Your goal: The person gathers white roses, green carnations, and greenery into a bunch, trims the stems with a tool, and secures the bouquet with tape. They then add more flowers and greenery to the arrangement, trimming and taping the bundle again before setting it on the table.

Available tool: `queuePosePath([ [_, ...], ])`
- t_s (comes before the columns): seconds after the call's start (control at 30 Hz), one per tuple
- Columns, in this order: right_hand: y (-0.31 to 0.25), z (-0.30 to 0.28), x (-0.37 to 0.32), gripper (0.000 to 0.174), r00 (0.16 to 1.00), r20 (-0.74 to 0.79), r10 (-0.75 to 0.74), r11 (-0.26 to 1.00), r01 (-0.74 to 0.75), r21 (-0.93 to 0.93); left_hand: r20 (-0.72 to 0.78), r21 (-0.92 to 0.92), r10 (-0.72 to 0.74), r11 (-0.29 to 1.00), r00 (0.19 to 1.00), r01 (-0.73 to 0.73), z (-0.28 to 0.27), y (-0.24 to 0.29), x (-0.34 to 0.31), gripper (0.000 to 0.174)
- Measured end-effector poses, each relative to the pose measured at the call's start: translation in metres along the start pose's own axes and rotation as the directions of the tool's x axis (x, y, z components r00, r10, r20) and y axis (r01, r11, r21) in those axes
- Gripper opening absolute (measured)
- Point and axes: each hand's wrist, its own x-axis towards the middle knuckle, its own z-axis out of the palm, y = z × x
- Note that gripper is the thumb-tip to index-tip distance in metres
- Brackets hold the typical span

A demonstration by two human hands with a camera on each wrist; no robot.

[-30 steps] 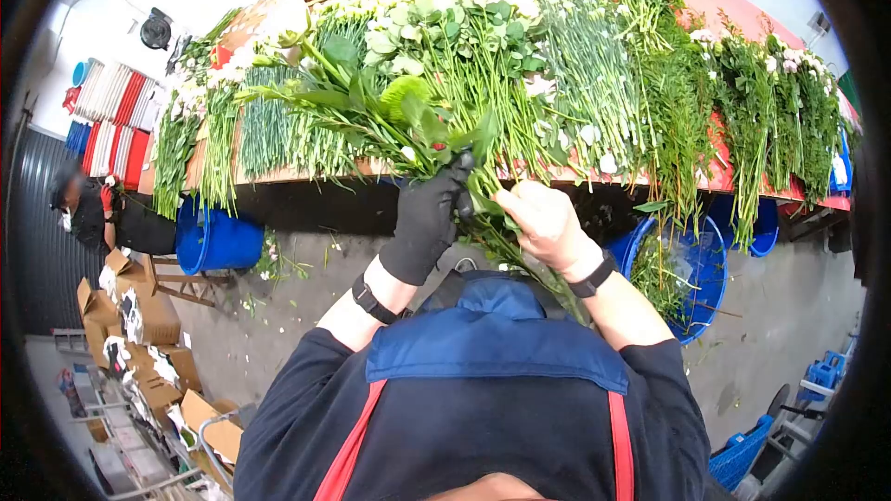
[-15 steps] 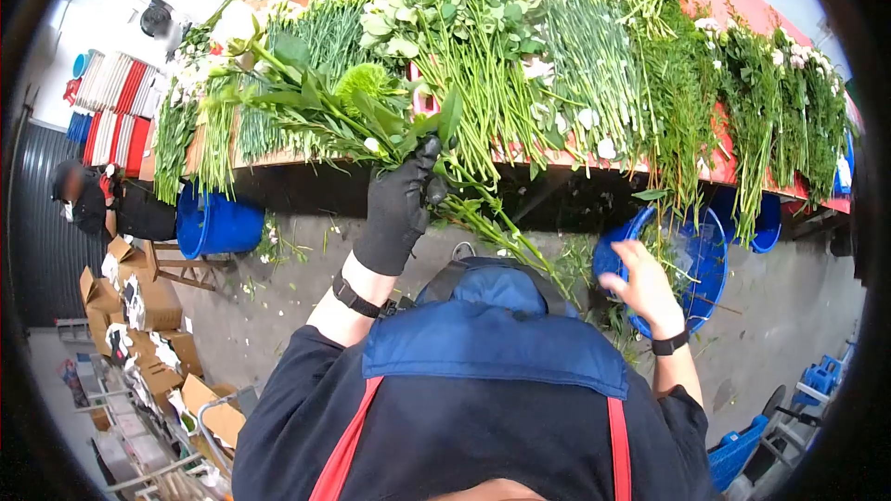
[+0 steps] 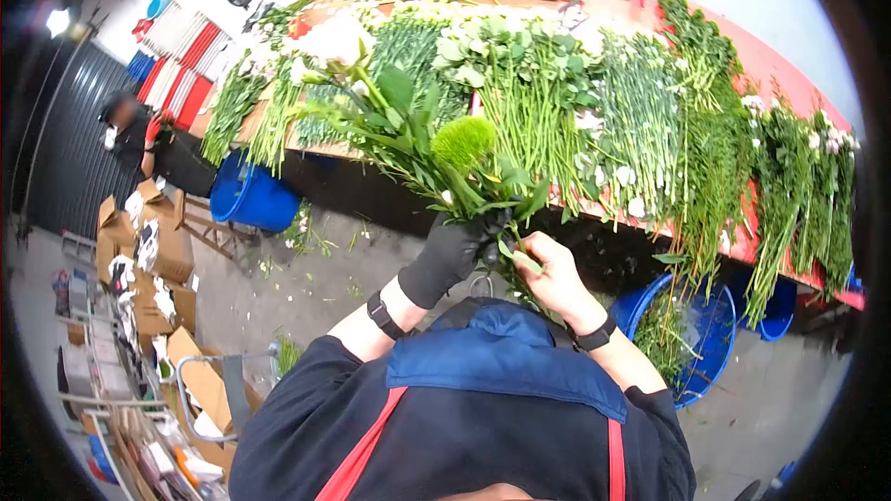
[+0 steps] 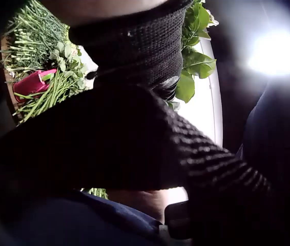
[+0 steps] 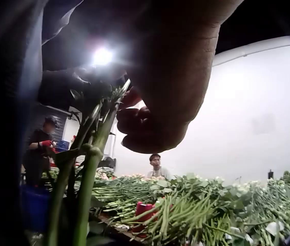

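Note:
My left hand, in a black knit glove, grips the stems of a bouquet of leafy greens with a fuzzy green ball flower and white blooms, held out over the floor before the table. My bare right hand is curled round the same stems just below the glove, right beside it. In the right wrist view the thick green stems rise past my curled right-hand fingers. The left wrist view is mostly filled by the glove.
A long table is heaped with cut green stems and white flowers. Blue bins stand under it, one holding trimmings. Cardboard boxes lie at left. Another person works far left, another person beyond the table.
My right hand has come up from the blue bin at right and taken hold of the stems below the glove. The bouquet now stands more upright, and my view has shifted.

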Motion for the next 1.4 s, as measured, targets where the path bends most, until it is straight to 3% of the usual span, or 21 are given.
queuePosePath([
  [0.13,-0.01,0.007,0.004,0.016,0.986,0.114,-0.123,0.856,0.164,-0.491,-0.057,0.118,-0.052,0.991,0.997,0.058,-0.011,0.004,-0.022,0.033],
  [0.17,-0.01,0.009,0.002,0.016,0.986,0.123,-0.113,0.855,0.16,-0.494,-0.092,0.131,-0.102,0.985,0.99,0.114,-0.011,0.008,-0.027,0.028],
  [0.23,-0.005,0.015,-0.006,0.016,0.987,0.135,-0.084,0.853,0.141,-0.502,-0.217,0.284,0.007,0.957,0.976,0.056,-0.013,0.009,-0.037,0.023],
  [0.27,0.003,0.02,-0.013,0.016,0.984,0.177,-0.015,0.822,0.113,-0.558,-0.247,0.239,-0.042,0.965,0.968,0.103,-0.023,0.011,-0.041,0.023],
  [0.37,0.03,0.028,-0.037,0.016,0.965,0.232,0.126,0.883,-0.003,-0.47,-0.343,0.322,0.001,0.939,0.939,0.117,-0.052,-0.011,-0.056,0.025],
  [0.4,0.032,0.025,-0.041,0.015,0.954,0.27,0.13,0.923,-0.017,-0.384,-0.346,-0.251,-0.258,0.952,0.902,0.176,-0.061,-0.017,-0.06,0.026],
  [0.43,0.022,0.028,-0.04,0.016,0.963,0.241,0.119,0.953,-0.043,-0.299,-0.212,-0.74,-0.466,0.651,0.859,0.17,-0.072,-0.023,-0.062,0.027],
  [0.47,0.009,0.031,-0.038,0.017,0.971,0.212,0.112,0.975,-0.066,-0.212,0.014,-0.985,-0.559,0.135,0.829,0.107,-0.081,-0.027,-0.065,0.028],
  [0.57,0.002,0.053,-0.026,0.015,0.985,0.17,0.015,0.998,-0.005,-0.061,0.107,-0.994,-0.601,-0.091,0.792,0.066,-0.082,-0.06,-0.084,0.034],
  [0.63,0.005,0.087,-0.01,0.014,0.996,0.04,0.084,0.995,-0.086,0.057,-0.022,-0.999,-0.597,-0.008,0.802,-0.032,-0.096,-0.069,-0.103,0.038],
  [0.67,0.001,0.101,-0.005,0.014,0.998,0.001,0.058,0.995,-0.058,0.078,-0.086,-0.996,-0.591,0.033,0.802,-0.082,-0.103,-0.074,-0.112,0.04],
  [0.7,-0.004,0.116,0.002,0.014,0.998,-0.007,0.067,0.992,-0.066,0.111,-0.131,-0.99,-0.481,0.023,0.867,-0.137,-0.102,-0.103,-0.128,0.042],
  [0.77,-0.017,0.146,0.017,0.015,0.995,-0.018,0.095,0.982,-0.091,0.165,-0.052,-0.999,-0.575,0.031,0.817,-0.042,-0.131,-0.096,-0.137,0.045],
  [0.8,-0.025,0.163,0.026,0.016,0.997,0.002,0.077,0.988,-0.076,0.135,-0.009,-1.0,-0.62,0.024,0.784,0.008,-0.144,-0.094,-0.142,0.047],
  [0.9,-0.049,0.221,0.055,0.018,0.998,0.04,0.056,0.997,-0.058,0.052,-0.039,-0.999,-0.608,0.053,0.793,-0.009,-0.171,-0.116,-0.16,0.05],
  [0.93,-0.055,0.241,0.062,0.018,0.999,0.051,-0.004,1.0,0.002,0.031,-0.011,-0.986,-0.598,0.139,0.801,0.091,-0.172,-0.137,-0.176,0.046],
  [1.03,-0.074,0.303,0.075,0.021,0.992,0.086,-0.089,0.994,0.083,0.067,-0.117,-0.99,-0.519,0.13,0.847,-0.057,-0.209,-0.147,-0.191,0.041],
  [1.2,-0.083,0.361,0.092,0.021,0.98,0.149,-0.128,0.992,0.125,0.034,-0.181,-0.951,-0.531,0.309,0.828,-0.01,-0.251,-0.18,-0.225,0.041],
  [1.3,-0.081,0.385,0.107,0.019,0.973,0.173,-0.156,0.987,0.161,-0.019,-0.283,-0.913,-0.463,0.398,0.84,-0.088,-0.26,-0.203,-0.234,0.038],
  [1.37,-0.09,0.398,0.117,0.018,0.962,0.237,-0.137,0.988,0.148,-0.029,-0.156,-0.987,-0.551,0.113,0.82,-0.112,-0.267,-0.207,-0.237,0.038],
  [1.4,-0.09,0.403,0.121,0.017,0.959,0.268,-0.096,0.994,0.106,-0.025,-0.123,-0.992,-0.543,0.065,0.83,-0.105,-0.272,-0.214,-0.24,0.039],
])
